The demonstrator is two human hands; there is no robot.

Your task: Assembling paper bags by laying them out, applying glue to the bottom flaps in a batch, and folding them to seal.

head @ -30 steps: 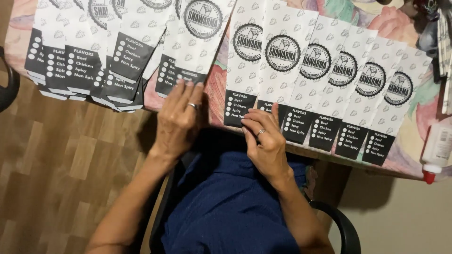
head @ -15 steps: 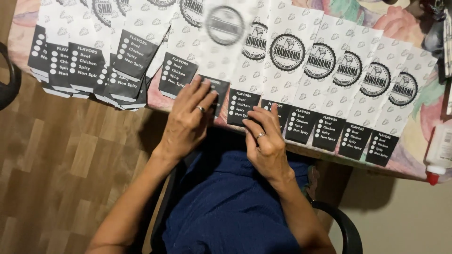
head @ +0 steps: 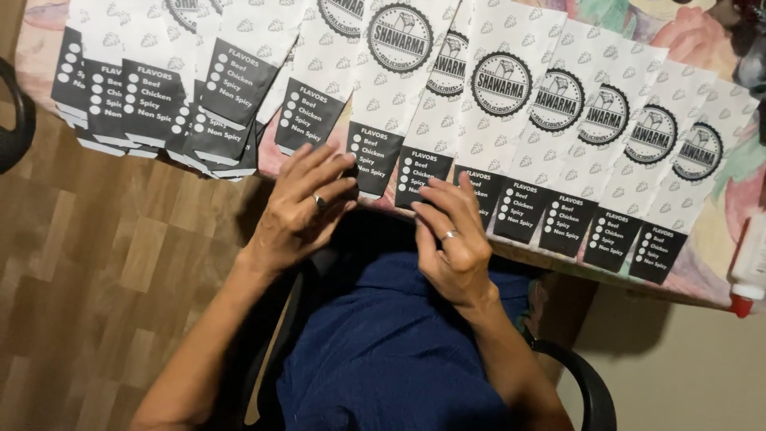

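Printed paper food bags (head: 511, 120) overlap in a row along a floral-clothed worktop (head: 718, 215) above wood-plank flooring (head: 104, 263). Left hand (head: 299, 211) and right hand (head: 451, 243) rest fingertips on bag edges, each grip loose, holding nothing.

Warm, dim light (sharp focus throughout)

Left hand (head: 299, 209), right hand (head: 453, 243): fingers spread.
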